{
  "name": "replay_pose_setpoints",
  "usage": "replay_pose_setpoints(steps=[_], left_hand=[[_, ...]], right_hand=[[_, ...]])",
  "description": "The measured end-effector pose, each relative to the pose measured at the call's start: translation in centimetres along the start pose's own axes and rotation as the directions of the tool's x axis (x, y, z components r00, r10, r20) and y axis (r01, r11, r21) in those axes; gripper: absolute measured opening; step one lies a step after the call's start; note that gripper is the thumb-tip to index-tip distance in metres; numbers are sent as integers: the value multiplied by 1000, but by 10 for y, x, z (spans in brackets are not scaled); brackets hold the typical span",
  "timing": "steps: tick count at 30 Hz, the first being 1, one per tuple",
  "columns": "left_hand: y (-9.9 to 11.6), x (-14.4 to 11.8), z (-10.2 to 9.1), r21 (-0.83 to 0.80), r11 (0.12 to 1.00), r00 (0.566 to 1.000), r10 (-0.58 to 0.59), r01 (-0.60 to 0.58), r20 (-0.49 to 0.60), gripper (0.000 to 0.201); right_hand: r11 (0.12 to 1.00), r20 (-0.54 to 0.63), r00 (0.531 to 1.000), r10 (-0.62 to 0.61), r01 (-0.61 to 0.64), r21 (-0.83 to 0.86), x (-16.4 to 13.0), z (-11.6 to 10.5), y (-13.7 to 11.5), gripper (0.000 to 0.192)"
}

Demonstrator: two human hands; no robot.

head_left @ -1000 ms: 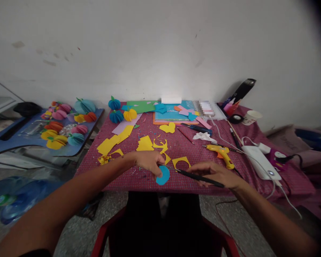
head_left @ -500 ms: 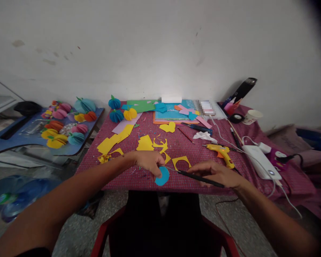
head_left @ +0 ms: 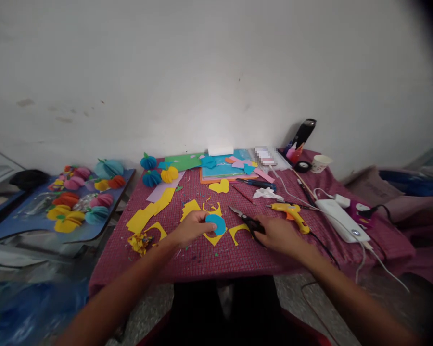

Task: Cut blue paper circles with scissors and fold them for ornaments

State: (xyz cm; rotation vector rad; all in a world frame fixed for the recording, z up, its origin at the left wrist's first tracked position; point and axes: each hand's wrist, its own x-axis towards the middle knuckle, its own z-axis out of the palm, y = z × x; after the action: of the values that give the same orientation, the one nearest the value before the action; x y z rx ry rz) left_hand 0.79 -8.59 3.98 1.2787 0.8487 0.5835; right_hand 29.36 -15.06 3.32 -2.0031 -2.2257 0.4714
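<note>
The counter [head_left: 209, 259], covered in a red checked cloth, is littered with paper. Yellow scraps [head_left: 149, 214] are spread toward its left edge, and a crumpled yellow wad [head_left: 139, 241] is seen near the front left corner. A yellow heart [head_left: 219, 186] lies in the middle, and behind it a stack of sheets [head_left: 222, 169] is set along the back edge beside paper balls [head_left: 152, 178]. A glue gun [head_left: 290, 212] lies right of centre, just beyond the right hand, with a white tissue [head_left: 267, 193] behind it. A white box [head_left: 341, 218] with cables is placed near the right edge, and a cup [head_left: 320, 163] and a flask [head_left: 303, 132] stand at the back right corner. More paper balls are laid out on a blue board [head_left: 104, 226] left of the counter.

The left hand [head_left: 192, 226] is stretched forward over the front middle of the counter, and a blue disc [head_left: 215, 224] is pinched between thumb and fingers [head_left: 204, 217], held just above yellow offcuts. The right hand [head_left: 277, 233] is rested low near the front edge, knuckles up, its fingers closed around the handles of scissors [head_left: 245, 220]; the blades are pointed left and back, toward the disc but apart from it. Nothing is seen between the two hands except a yellow scrap.
</note>
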Motion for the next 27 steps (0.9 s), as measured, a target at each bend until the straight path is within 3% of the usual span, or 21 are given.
replay_pose_setpoints(steps=[3, 6, 10, 13, 20, 24, 27], left_hand=[[-4, 1, 5, -117, 992, 987, 20, -40, -160, 20], [-9, 3, 7, -256, 963, 964, 7, -78, -267, 24], [-18, 11, 3, -353, 931, 966, -2, -93, -258, 29], [-24, 20, 0, -305, 946, 965, 24, -106, -263, 29], [-21, 43, 1, -327, 934, 968, 66, -145, -241, 31], [-20, 52, 1, -331, 937, 963, 14, -106, -268, 32], [-23, 56, 0, -355, 928, 957, 4, -111, -291, 33]], right_hand=[[979, -30, 998, 53, -58, -195, 7, 1, -9, 38], [961, -12, 998, 60, -61, -268, 10, 0, -14, 34], [951, 3, 997, 83, -78, -298, 11, -1, -13, 35], [953, -7, 998, 68, -67, -296, 10, -5, -13, 32], [997, -88, 996, 0, -7, -80, 23, -23, -34, 26], [979, -109, 992, 65, -84, -185, 27, -16, -31, 24], [961, -52, 991, 120, -129, -246, 19, -3, -20, 26]])
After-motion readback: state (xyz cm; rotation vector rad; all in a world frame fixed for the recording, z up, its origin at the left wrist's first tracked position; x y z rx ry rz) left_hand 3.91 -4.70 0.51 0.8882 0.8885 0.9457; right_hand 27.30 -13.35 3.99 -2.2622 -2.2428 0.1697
